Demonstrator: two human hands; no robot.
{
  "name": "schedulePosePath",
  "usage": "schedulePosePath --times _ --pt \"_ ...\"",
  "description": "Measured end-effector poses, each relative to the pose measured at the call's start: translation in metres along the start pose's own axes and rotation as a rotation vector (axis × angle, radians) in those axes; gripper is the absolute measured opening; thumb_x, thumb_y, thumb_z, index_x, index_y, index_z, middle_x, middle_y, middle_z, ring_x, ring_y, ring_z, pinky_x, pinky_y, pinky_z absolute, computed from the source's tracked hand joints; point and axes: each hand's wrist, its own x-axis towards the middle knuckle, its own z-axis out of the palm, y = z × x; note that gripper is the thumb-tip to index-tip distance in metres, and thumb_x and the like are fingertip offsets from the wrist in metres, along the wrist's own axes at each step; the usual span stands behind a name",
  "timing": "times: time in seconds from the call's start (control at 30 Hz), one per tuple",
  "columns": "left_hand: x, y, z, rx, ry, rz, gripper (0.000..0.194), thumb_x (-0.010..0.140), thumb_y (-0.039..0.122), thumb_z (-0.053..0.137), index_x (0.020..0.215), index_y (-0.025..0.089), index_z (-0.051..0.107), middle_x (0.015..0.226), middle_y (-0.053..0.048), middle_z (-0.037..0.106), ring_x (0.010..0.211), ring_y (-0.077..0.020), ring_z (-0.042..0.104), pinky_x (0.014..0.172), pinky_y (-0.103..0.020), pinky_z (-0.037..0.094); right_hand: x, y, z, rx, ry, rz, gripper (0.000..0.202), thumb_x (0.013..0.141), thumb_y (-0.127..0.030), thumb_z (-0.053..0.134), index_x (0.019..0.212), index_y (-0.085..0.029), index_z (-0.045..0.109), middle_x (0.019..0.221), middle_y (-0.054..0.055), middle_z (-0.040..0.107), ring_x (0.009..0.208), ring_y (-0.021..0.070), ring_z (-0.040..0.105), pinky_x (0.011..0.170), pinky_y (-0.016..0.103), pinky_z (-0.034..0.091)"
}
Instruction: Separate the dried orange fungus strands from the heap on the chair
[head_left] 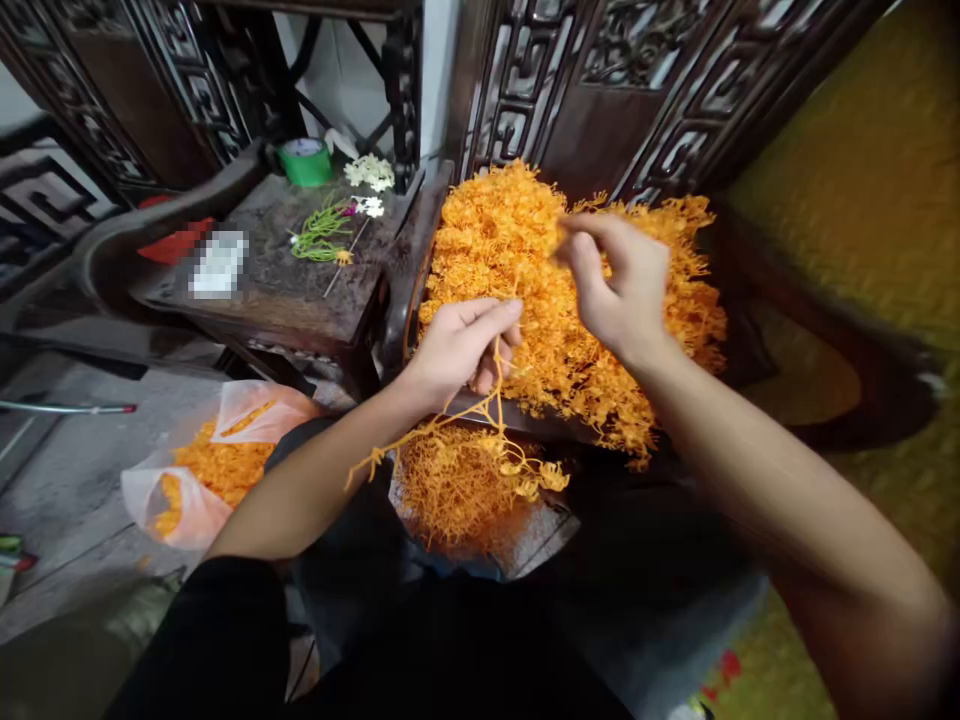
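Note:
My left hand [469,345] is closed in a pinch on an orange artificial flower stem [499,385]. Its thin branches hang below the fingers, and curled blossoms [551,475] show at one tip. To the right and higher up, my right hand [619,280] has thumb and fingers pressed together, slightly smeared by motion. Whatever lies between those fingertips is too blurred to name. Behind both hands rises a large heap of orange artificial flowers [502,230] on a dark wooden chair. Below my left hand, a container between my legs holds a mass of thin orange stems [450,490].
Left of the heap, a dark wooden side table [262,310] carries green tape [306,162], green stems [322,235], white flowers [369,172] and a red bag [176,242]. An open plastic bag [180,520] of orange pieces lies on the floor. Carved wooden furniture [540,110] stands behind.

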Motion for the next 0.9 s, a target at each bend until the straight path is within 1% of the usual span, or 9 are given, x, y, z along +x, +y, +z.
schedulePosePath --times 0.1,0.2,0.33,0.43,0.5,0.6,0.67,0.77,0.9 --pt "-0.002 -0.004 0.007 0.096 0.033 0.143 0.040 0.101 0.051 0.051 0.077 0.020 0.057 0.054 0.004 0.057 0.033 -0.0047 0.045 0.034 -0.020 0.030 -0.057 -0.033 -0.017 0.410 -0.310 0.347 0.068 0.096 -0.077 0.040 0.111 -0.020 0.075 0.060 0.004 0.066 0.049 0.0162 0.059 0.055 0.032 0.051" --pt "-0.008 -0.011 0.022 0.361 0.069 0.423 0.043 0.104 0.049 0.047 0.075 0.020 0.059 0.057 0.003 0.059 0.041 -0.0076 0.053 0.042 -0.023 0.040 -0.095 -0.045 -0.011 0.881 -0.771 0.662 0.085 0.085 -0.090 0.039 0.110 -0.016 0.075 0.062 0.006 0.069 0.040 0.0163 0.057 0.043 0.031 0.048" --pt "-0.031 -0.002 0.046 1.040 -0.345 0.829 0.038 0.104 0.045 0.049 0.082 0.023 0.071 0.076 -0.003 0.072 0.077 -0.0153 0.070 0.070 -0.028 0.054 -0.108 -0.036 -0.003 1.135 -0.522 0.858 0.050 0.075 -0.067 0.080 0.083 -0.018 0.077 0.069 0.005 0.073 0.057 0.0161 0.067 0.053 0.026 0.056" --pt "-0.047 0.027 0.040 1.419 -0.537 0.861 0.038 0.097 0.054 0.061 0.119 0.025 0.073 0.117 -0.007 0.075 0.110 -0.0220 0.068 0.086 -0.032 0.055 -0.110 -0.019 -0.014 1.126 -0.363 0.877 0.027 0.072 -0.044 0.090 0.081 -0.021 0.079 0.073 0.004 0.075 0.060 0.0141 0.070 0.053 0.021 0.057" --pt "-0.045 0.050 0.010 1.429 -0.448 0.763 0.038 0.099 0.051 0.059 0.128 0.029 0.070 0.126 -0.006 0.072 0.116 -0.0204 0.067 0.093 -0.033 0.054 -0.114 -0.007 -0.025 1.080 -0.298 0.778 0.023 0.072 -0.044 0.089 0.082 -0.026 0.081 0.076 0.006 0.077 0.061 0.0177 0.073 0.055 0.025 0.061" --pt "-0.017 0.072 -0.070 1.522 0.291 0.309 0.033 0.102 0.044 0.052 0.116 0.024 0.075 0.096 -0.008 0.076 0.099 -0.0208 0.070 0.084 -0.032 0.054 -0.120 0.004 -0.042 0.886 -0.133 0.560 0.019 0.070 -0.048 0.088 0.080 -0.033 0.084 0.080 0.008 0.079 0.064 0.0249 0.076 0.053 0.032 0.064" --pt "0.009 0.074 -0.123 1.664 0.642 -0.054 0.030 0.100 0.040 0.055 0.107 0.020 0.076 0.088 -0.009 0.074 0.092 -0.0198 0.068 0.085 -0.033 0.052 -0.124 0.006 -0.052 0.705 -0.047 0.464 0.015 0.071 -0.049 0.085 0.081 -0.037 0.084 0.083 0.008 0.080 0.064 0.0268 0.076 0.049 0.031 0.064" --pt "0.040 0.060 -0.168 1.743 0.679 -0.152 0.026 0.092 0.037 0.065 0.096 0.014 0.075 0.082 -0.011 0.071 0.089 -0.0229 0.067 0.084 -0.040 0.053 -0.129 0.004 -0.062 0.550 0.006 0.335 0.012 0.074 -0.049 0.083 0.083 -0.041 0.084 0.084 0.005 0.080 0.066 0.0269 0.077 0.051 0.032 0.066" --pt "0.046 0.047 -0.172 1.823 0.666 -0.131 0.025 0.093 0.033 0.061 0.084 0.013 0.073 0.069 -0.010 0.065 0.087 -0.0274 0.068 0.083 -0.045 0.054 -0.134 0.006 -0.070 0.543 0.023 0.253 0.009 0.080 -0.049 0.079 0.085 -0.041 0.082 0.084 0.001 0.080 0.067 0.0237 0.077 0.057 0.034 0.067"
